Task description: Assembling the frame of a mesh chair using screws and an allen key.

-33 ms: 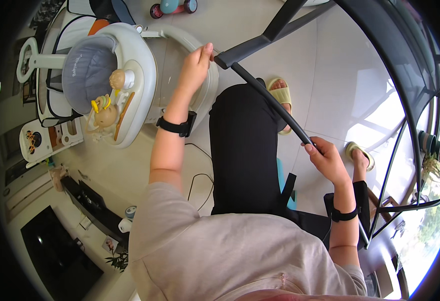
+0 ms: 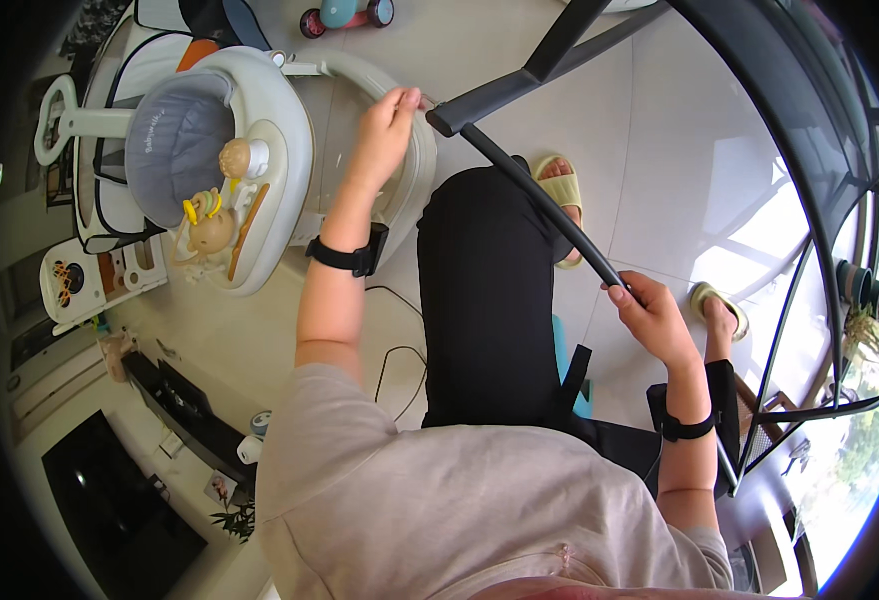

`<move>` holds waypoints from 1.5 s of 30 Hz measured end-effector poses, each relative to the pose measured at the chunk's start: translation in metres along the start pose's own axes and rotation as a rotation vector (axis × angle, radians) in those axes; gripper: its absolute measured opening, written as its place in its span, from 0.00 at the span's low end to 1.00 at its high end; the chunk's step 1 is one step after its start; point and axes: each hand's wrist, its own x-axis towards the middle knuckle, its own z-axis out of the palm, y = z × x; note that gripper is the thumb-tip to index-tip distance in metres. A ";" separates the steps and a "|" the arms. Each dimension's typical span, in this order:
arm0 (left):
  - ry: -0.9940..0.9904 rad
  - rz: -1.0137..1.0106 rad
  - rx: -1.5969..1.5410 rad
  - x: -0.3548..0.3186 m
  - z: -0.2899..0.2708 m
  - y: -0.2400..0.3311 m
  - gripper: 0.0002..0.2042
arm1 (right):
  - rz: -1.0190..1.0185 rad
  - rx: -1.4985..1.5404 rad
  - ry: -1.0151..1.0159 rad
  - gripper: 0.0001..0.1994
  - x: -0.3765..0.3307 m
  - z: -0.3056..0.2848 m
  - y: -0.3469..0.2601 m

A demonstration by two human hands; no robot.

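My right hand [image 2: 654, 318] is closed around a slim black tube [image 2: 544, 203], gripping its lower part. The tube slants up to the left, where it meets the end of a thicker black frame bar [image 2: 494, 100]. My left hand [image 2: 387, 130] is just left of that bar's end, thumb and fingers pinched together. Something thin seems to stick out from the pinch toward the bar end, too small to make out. The bar joins a large dark curved frame [image 2: 759, 70] that arches down the right side.
A white baby walker [image 2: 284, 150] with a grey seat stands close left of my left arm. A thin black cable [image 2: 399, 350] lies on the tiled floor beside my leg. A small ride-on toy [image 2: 344, 14] is at the far edge. A dark television [image 2: 109, 500] is at lower left.
My left hand has shifted slightly left, away from the end of the black bar, its wrist turning a little. My right hand and the tube stay where they were.
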 end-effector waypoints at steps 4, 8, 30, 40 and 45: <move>-0.006 0.000 0.093 -0.011 -0.024 0.056 0.09 | -0.047 -0.041 0.024 0.17 -0.001 -0.002 0.000; -0.059 0.227 0.211 -0.002 -0.026 0.074 0.10 | -0.081 -0.077 0.035 0.17 -0.003 -0.002 -0.001; -0.391 -0.160 -0.620 0.026 0.029 0.003 0.27 | -0.123 -0.064 0.019 0.17 0.002 -0.001 0.011; -0.093 -0.242 -0.217 0.028 0.034 -0.038 0.32 | -0.131 -0.132 0.072 0.18 -0.003 -0.001 0.004; 0.062 0.017 -0.100 -0.009 0.010 0.003 0.17 | -0.129 -0.163 0.090 0.18 -0.005 0.000 0.000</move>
